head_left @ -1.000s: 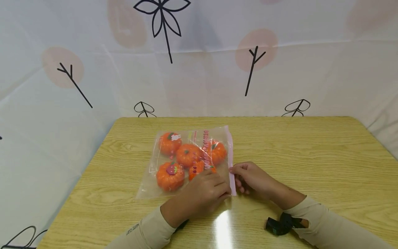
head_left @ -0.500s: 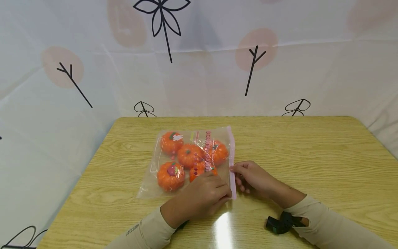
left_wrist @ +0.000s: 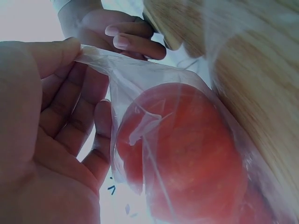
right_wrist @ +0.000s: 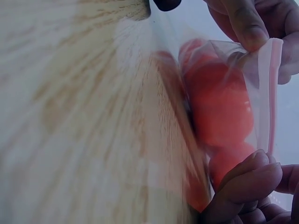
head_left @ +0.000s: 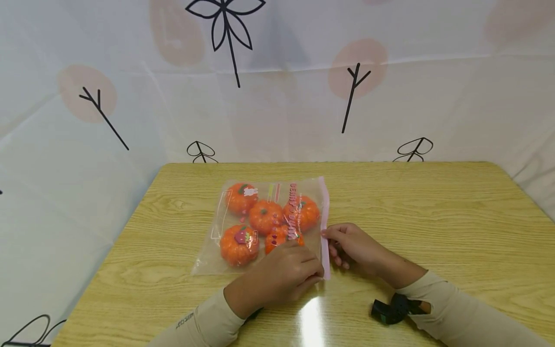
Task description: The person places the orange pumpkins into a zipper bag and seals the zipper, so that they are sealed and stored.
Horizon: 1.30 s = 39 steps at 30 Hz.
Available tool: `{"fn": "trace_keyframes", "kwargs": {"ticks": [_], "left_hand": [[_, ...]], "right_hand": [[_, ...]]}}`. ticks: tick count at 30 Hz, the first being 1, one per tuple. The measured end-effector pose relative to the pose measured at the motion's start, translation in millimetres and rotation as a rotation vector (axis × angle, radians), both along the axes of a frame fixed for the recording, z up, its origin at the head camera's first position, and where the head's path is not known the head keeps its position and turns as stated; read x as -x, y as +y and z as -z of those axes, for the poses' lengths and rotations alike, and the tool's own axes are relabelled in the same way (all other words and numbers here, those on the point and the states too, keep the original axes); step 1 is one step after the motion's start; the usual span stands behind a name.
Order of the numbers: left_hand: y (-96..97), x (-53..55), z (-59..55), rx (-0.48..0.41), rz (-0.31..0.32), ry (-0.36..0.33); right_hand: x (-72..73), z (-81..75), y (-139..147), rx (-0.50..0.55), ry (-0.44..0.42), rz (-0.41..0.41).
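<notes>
A clear zip bag [head_left: 208, 250] with printed pictures lies on the table, several orange toy pumpkins [head_left: 239, 246] inside it. Its pink zip strip [head_left: 324, 207] runs along the right side. My left hand [head_left: 286, 270] pinches the bag's near corner by the strip, thumb against fingers, covering part of one pumpkin. In the left wrist view a pumpkin [left_wrist: 187, 149] bulges through the plastic beside that palm. Farther up the strip, my right hand [head_left: 353, 246] pinches the pink edge between thumb and forefinger; its other fingers curl below. The right wrist view shows the strip [right_wrist: 271, 93] stretched between both hands.
The wooden table [head_left: 433, 217] extends to a white patterned cloth [head_left: 277, 111] behind and at the sides. A black wrist device [head_left: 392, 309] is strapped at the right sleeve. Light glares off the table's near part.
The bag and its pumpkins have shifted slightly to the right. Both hands stay at almost the same places on the strip.
</notes>
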<state>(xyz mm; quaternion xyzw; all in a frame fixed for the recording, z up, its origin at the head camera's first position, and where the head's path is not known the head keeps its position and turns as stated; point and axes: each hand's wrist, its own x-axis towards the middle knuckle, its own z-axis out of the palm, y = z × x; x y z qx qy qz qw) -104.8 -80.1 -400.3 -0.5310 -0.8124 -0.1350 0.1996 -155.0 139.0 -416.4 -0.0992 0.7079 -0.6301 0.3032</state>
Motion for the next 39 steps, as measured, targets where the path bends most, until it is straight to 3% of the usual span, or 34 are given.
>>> {"fn": "trace_keyframes", "kwargs": {"ticks": [17,24,39], "left_hand": [[-1.1,-1.5,-1.1,0.022,0.005,-0.089],[-0.6,-1.7,-0.7,0.050,0.012,-0.073],[1.1,-6.4,-6.8,0.081,0.019,-0.112]], "right_hand": [[2.5,0.6,1.9,-0.011,0.027,-0.002],[3.8,0.2,2.5,-0.022,0.035,0.013],[6.4,-0.5,4.9,-0.037,0.024,0.053]]}}
